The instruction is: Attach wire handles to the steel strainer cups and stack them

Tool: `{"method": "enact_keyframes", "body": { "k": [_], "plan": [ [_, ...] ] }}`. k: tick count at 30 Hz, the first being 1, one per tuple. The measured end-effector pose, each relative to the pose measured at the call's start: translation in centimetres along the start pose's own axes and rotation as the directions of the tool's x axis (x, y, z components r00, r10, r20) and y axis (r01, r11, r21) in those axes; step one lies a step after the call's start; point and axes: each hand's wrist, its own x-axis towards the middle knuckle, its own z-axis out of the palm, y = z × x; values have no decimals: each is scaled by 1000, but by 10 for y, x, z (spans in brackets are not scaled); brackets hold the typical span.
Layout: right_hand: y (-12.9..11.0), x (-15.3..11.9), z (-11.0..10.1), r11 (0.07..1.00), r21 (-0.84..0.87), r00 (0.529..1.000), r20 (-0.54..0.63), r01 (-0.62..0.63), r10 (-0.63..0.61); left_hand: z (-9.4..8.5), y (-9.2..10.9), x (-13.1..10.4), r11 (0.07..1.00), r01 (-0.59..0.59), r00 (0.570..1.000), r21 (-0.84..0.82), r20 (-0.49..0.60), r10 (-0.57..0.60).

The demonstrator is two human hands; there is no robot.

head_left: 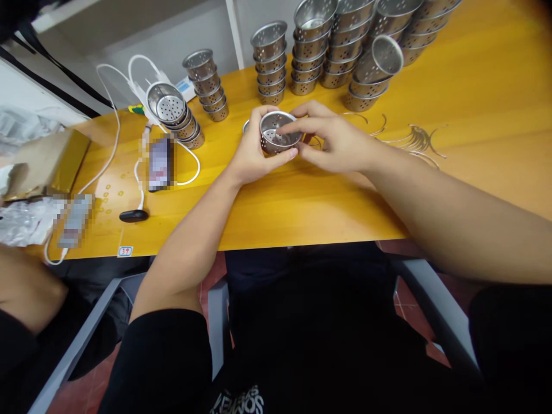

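Observation:
In the head view a perforated metal cup (271,138) is tilted above the wooden table, its opening facing up toward me. My left hand (254,150) wraps round its left side, with the thumb along the near edge. My right hand (330,138) is at the cup's right side; its index finger reaches over the rim into the cup, and the other fingers are bent beside it. Whether the right fingers pinch something small cannot be made out. Thin curved metal wires (416,139) lie on the table to the right of my right hand.
Stacks of perforated cups (269,63) line the table's back edge, with one tilted cup (382,57) on a short stack. Farther left are another stack (172,109), a phone (159,164), white cables and a cardboard box (47,161). Another person's arm (28,287) shows at lower left.

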Motion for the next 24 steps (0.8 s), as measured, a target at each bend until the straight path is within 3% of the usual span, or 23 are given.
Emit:
{"method": "enact_keyframes", "body": {
  "k": [6, 12, 18, 24],
  "plan": [
    [-3, 0, -11, 998, -36, 996, -81, -52, 49, -16, 4, 4, 1000, 14, 998, 24, -58, -13],
    [18, -2, -15, 964, -240, 981, -130, 112, -146, -43, 3, 9, 984, 163, 966, 68, -212, -146],
    [24, -1, -17, 956, -263, 973, -148, 132, -175, -55, -13, 6, 956, 290, 938, 32, -209, -278],
    [26, -1, -17, 957, -267, 977, -145, 116, -159, -55, -3, 7, 923, 385, 902, 2, -213, -376]
  ]
}}
